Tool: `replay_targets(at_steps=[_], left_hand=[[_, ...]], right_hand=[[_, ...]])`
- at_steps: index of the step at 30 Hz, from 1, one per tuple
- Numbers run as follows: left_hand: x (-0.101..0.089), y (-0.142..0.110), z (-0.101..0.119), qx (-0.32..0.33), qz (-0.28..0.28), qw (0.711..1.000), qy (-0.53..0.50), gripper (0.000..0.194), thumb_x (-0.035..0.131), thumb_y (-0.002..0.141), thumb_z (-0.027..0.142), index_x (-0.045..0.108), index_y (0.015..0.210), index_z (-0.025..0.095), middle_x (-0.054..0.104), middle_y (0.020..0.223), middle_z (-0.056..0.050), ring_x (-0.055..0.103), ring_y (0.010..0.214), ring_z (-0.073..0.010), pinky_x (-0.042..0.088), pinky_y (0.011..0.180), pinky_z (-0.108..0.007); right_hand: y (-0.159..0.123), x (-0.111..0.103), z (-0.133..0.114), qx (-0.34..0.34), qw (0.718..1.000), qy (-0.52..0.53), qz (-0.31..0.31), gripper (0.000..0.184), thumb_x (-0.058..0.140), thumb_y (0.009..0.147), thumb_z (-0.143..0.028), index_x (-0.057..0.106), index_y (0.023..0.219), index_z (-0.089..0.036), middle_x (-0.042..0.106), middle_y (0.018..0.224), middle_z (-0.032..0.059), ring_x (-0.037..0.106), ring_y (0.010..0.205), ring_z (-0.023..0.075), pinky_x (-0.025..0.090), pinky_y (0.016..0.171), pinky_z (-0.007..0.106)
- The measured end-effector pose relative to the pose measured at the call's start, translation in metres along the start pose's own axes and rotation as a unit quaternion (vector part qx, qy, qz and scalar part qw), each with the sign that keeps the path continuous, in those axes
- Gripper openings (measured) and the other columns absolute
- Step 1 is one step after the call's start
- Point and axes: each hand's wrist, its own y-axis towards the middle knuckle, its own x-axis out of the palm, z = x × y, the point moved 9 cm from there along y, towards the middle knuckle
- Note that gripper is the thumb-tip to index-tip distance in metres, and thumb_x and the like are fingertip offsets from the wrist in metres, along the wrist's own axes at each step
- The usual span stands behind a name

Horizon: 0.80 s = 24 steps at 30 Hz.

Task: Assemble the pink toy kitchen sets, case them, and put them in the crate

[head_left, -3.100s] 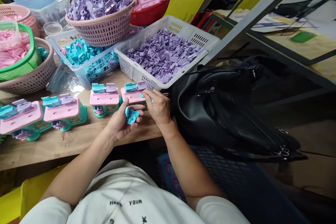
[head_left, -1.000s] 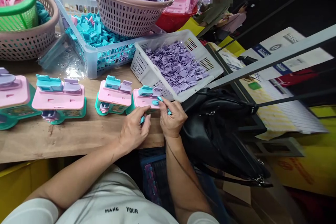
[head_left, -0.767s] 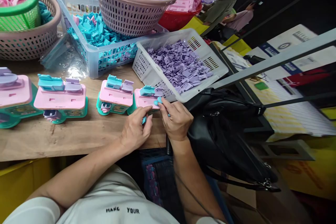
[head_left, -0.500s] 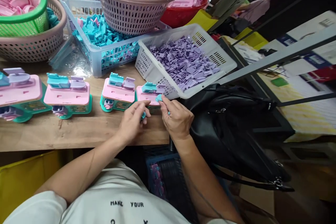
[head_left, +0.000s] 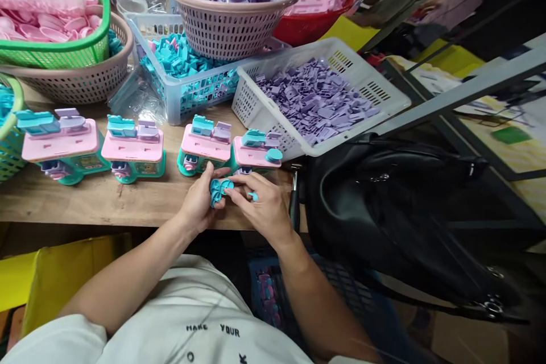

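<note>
Just below mid-frame, left hand (head_left: 198, 200) curls round some blue pieces (head_left: 215, 187), right hand (head_left: 265, 206) pinches one; I'd steady that palm and peel off singles.

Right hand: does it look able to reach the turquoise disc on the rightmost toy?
Likely yes: nothing visible covers the turquoise disc, and the right hand is close, though it is at the turquoise pieces in the left hand.

Even, moderate light covers the worktop (head_left: 81, 199), with soft highlights on the black handbag (head_left: 350, 205) and glare on the clear plastic bag (head_left: 143, 99). Beyond the right edge, dim surroundings look blurred and stretched.
</note>
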Motion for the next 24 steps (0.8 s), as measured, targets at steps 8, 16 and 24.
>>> replay_targets(at_steps=[8,16,24], left_hand=[[0.020,-0.028,0.032,0.275,-0.051,0.923,0.264,0.034,0.066,0.085,0.050,0.070,0.086,0.016,0.064,0.076,-0.002,0.054,0.065,-0.0111,0.044,0.061,-0.022],[0.001,0.006,0.015,0.365,0.078,0.899,0.229,0.045,0.041,0.099,0.056,0.060,0.080,0.019,0.059,0.074,-0.001,0.055,0.068,-0.0124,0.045,0.068,-0.024],[-0.001,-0.016,0.033,0.306,-0.019,0.918,0.250,0.041,0.050,0.096,0.054,0.065,0.079,0.019,0.057,0.069,-0.001,0.052,0.064,-0.0116,0.043,0.064,-0.023]], right_hand=[[-0.011,0.039,0.044,0.274,0.823,0.489,0.098,0.055,0.055,0.081,-0.075,0.062,0.094,-0.021,0.040,0.061,-0.0075,0.027,0.041,0.0059,0.019,0.036,0.020],[-0.005,0.060,0.069,0.276,0.840,0.374,0.279,0.055,0.045,0.083,-0.073,0.060,0.085,-0.021,0.054,0.071,-0.0015,0.047,0.056,0.0089,0.037,0.048,0.021],[0.006,0.068,0.066,0.213,0.869,0.393,0.212,0.054,0.032,0.091,-0.073,0.054,0.084,-0.024,0.040,0.063,-0.0045,0.037,0.049,0.0088,0.029,0.044,0.021]])
